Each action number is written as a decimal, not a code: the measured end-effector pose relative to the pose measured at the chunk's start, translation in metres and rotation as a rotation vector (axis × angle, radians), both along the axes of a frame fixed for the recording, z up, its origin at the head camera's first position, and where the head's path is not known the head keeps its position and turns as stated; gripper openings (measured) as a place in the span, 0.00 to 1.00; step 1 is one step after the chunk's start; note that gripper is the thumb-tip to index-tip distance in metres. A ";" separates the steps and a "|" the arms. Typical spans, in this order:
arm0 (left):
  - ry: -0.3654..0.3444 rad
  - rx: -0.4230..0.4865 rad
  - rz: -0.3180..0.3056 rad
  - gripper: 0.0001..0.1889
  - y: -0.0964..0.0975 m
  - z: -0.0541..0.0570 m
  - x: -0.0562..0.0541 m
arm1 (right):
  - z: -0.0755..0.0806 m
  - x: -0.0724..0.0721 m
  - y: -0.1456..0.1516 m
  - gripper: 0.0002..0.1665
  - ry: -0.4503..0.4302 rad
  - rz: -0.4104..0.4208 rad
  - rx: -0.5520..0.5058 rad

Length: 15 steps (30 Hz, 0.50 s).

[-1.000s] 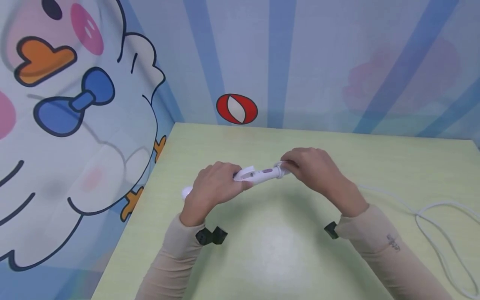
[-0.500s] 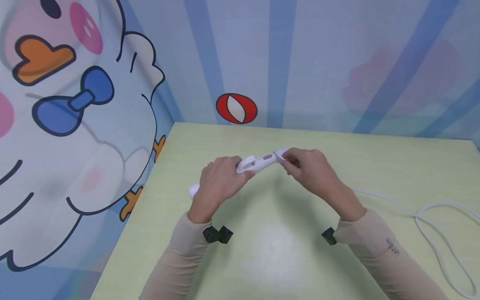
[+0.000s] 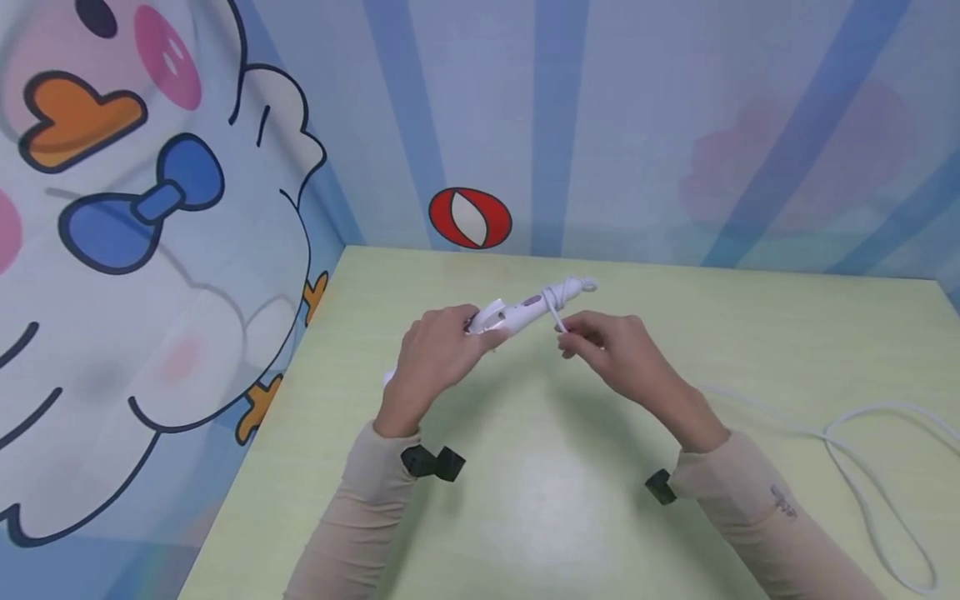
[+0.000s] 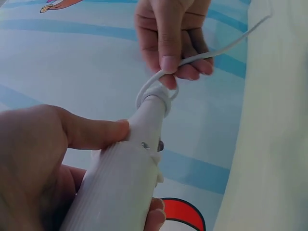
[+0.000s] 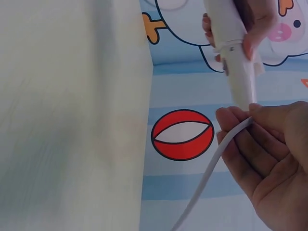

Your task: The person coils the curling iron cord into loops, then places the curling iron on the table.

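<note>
Table [image 3: 750,329], pale. Left hand [image 3: 441,346], gripping wand [image 4: 126,171], I judge to steady it; right hand [image 3: 618,346], apart, pinching cord [image 5: 207,168] looped round it, likely for tension.

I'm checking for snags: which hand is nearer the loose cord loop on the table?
Right. The right hand is left of the loose loop, pinching cord by the white device; the left hand, gripping that device, is farther left.

With our left hand [image 3: 437,354] we grip a white handheld appliance [image 3: 522,316] over the pale table [image 3: 540,525], while our right hand [image 3: 628,354] pinches the white cord [image 3: 555,312] wrapped round the appliance's upper end, and a loop of cord [image 3: 827,434] lies beside our right sleeve [image 3: 765,508].
</note>
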<state>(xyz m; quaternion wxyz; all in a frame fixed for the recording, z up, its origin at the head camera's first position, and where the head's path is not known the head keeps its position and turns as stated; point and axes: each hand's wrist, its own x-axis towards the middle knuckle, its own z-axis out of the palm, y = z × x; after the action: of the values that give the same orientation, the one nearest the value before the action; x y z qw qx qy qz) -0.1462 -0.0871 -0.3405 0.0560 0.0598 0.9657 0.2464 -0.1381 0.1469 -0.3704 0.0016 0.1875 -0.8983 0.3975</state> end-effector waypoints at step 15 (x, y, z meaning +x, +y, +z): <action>-0.080 0.142 -0.076 0.22 -0.007 0.015 0.007 | -0.022 -0.002 0.011 0.13 0.249 0.020 -0.006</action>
<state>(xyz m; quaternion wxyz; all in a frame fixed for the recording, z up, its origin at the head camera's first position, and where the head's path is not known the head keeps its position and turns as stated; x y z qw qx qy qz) -0.1391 -0.0939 -0.3252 0.0994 0.0902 0.9399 0.3140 -0.1401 0.1578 -0.3925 0.1096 0.2442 -0.8880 0.3740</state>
